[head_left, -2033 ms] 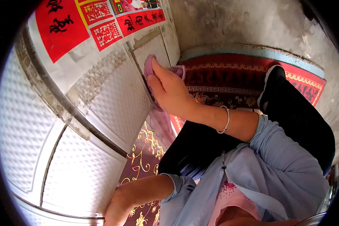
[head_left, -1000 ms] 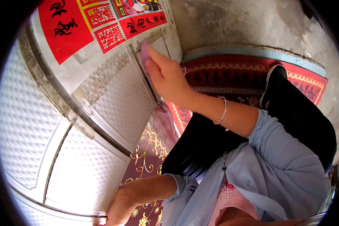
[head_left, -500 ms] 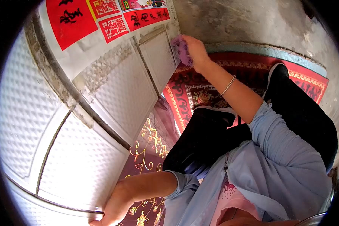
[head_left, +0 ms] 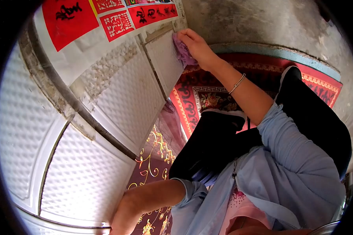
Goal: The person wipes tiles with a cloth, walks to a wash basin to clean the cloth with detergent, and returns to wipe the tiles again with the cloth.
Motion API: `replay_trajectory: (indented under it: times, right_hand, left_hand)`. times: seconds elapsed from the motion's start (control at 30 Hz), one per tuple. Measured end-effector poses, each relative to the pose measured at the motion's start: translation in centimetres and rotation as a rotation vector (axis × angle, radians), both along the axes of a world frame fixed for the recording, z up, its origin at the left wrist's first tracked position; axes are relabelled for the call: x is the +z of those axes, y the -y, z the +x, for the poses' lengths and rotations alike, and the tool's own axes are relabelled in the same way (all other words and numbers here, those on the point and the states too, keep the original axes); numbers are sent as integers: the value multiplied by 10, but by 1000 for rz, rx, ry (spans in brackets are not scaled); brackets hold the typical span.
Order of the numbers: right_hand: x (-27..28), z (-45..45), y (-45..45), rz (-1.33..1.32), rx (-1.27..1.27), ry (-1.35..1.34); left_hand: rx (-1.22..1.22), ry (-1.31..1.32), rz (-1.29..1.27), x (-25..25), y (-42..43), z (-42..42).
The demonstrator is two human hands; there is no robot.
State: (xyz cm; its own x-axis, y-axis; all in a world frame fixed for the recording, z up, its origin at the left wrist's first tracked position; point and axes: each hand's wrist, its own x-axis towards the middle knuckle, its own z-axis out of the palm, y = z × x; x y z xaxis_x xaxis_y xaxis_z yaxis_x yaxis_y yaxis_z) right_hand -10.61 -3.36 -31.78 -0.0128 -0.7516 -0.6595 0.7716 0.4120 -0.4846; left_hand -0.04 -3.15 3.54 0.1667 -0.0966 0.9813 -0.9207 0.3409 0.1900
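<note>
My right hand (head_left: 196, 47), with a bangle on the wrist, is closed on a crumpled purple cloth (head_left: 183, 53). The cloth lies against the narrow white tile panel (head_left: 164, 55) at the far end of the tiled surface. My left hand (head_left: 123, 214) is at the lower left, by the edge of a textured white tile (head_left: 88, 178). Its fingers are hidden at the frame's bottom, so what they hold, if anything, does not show.
Red paper sheets with black writing (head_left: 68, 21) are on the tiled surface at the top. A red patterned mat (head_left: 251, 58) lies under my black shoes, beside a grey wall (head_left: 243, 23). A dark cloth with gold scrolls (head_left: 149, 168) is below the tiles.
My right hand has moved right along the tiles with the purple cloth since the earliest frame, and slightly left since the last one. My left hand has stayed near the lower tile edge.
</note>
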Motion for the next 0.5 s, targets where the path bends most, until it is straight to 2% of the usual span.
replay_trajectory:
  times: [0.07, 0.13, 0.2, 0.33, 0.37, 0.5]
  right_hand:
    - [-1, 4, -4, -73, 26, -68]
    - [-5, 12, -14, -240, 11, -284]
    - [-22, 25, -34, -241, 58, -337]
    - [-10, 26, -41, -197, 169, -505]
    - [-11, 27, -36, -270, 62, -609]
    - [21, 5, -5, -245, 80, -628]
  left_hand:
    - [11, 5, 8, -2, 1, -1]
    - [15, 0, 13, -4, 3, -2]
    - [6, -10, 7, -5, 5, -4]
    - [-27, -23, 14, -7, 10, -3]
    - [-32, -21, 22, -7, 9, -2]
    - [-15, -13, 44, -8, 9, -2]
